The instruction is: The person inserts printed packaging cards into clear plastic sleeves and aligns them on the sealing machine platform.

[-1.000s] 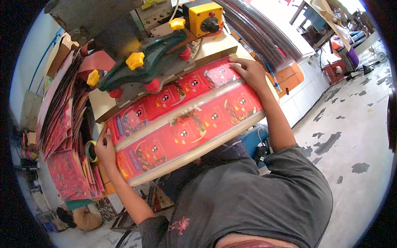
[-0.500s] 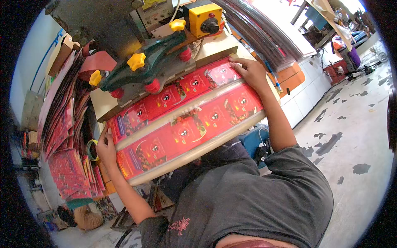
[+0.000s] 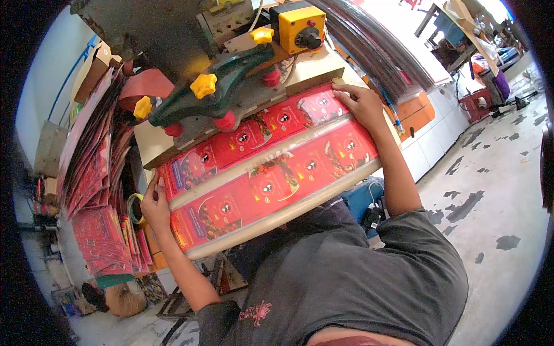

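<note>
A clear plastic sheet printed with two red rows of food packaging (image 3: 277, 184) lies on the pale bed of a machine. Its far edge sits against the beige bar below the green clamp frame (image 3: 216, 95). My left hand (image 3: 154, 205) grips the sheet's left edge, fingers toward the far corner. At the far right corner, my right hand (image 3: 363, 106) holds the other end, its thumb and fingers bent around the edge. Part of each hand's grip is hidden under or behind the sheet.
Yellow star knobs (image 3: 203, 86) top the clamp, beside a yellow control box (image 3: 300, 32) with a black dial. Stacked red printed sheets (image 3: 95, 167) stand at left, near a tape roll (image 3: 135, 209). More plastic sheets (image 3: 375, 49) lie at upper right. Another person (image 3: 122, 300) is low at left.
The whole view has shifted slightly, so everything appears a little further right. Both hands keep their places at the sheet's ends, and the sheet shows no clear movement on the machine.
</note>
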`<action>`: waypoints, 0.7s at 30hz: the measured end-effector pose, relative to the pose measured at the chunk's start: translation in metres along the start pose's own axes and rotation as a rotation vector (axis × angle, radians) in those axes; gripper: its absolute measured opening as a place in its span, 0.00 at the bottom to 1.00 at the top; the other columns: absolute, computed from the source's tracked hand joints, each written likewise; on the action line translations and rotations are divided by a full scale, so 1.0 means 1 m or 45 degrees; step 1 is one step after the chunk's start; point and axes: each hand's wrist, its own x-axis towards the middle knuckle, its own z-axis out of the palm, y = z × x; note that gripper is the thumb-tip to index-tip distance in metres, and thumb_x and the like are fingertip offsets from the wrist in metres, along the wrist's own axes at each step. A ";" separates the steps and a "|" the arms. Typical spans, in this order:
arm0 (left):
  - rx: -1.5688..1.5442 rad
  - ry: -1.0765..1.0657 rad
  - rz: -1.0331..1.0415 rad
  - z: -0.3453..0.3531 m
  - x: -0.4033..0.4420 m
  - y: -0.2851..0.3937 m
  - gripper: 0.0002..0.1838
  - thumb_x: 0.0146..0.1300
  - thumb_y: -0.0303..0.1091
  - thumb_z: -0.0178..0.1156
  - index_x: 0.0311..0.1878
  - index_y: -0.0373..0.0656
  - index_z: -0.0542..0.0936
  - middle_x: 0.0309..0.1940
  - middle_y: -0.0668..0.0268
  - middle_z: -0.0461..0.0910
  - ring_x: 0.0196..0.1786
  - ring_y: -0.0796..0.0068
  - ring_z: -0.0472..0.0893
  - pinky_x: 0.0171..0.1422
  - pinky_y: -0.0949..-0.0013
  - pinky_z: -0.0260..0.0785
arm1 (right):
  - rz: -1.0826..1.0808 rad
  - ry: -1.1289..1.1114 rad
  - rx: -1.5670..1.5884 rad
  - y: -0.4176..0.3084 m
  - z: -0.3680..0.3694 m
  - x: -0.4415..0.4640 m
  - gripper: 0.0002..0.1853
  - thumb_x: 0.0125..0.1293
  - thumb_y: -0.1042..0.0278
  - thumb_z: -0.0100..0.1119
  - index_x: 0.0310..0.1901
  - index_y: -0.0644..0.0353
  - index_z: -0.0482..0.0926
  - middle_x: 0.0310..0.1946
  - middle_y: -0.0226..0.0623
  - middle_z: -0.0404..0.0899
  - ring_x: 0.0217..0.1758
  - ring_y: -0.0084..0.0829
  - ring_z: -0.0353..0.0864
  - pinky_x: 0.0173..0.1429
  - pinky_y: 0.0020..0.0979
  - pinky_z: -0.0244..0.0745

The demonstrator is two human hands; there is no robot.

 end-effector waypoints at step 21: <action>0.105 -0.121 -0.249 -0.011 0.001 0.030 0.22 0.76 0.48 0.61 0.62 0.44 0.85 0.52 0.49 0.87 0.54 0.59 0.88 0.58 0.63 0.76 | 0.036 -0.035 0.031 -0.009 -0.004 0.002 0.21 0.69 0.41 0.65 0.55 0.42 0.90 0.35 0.45 0.89 0.37 0.39 0.89 0.45 0.39 0.80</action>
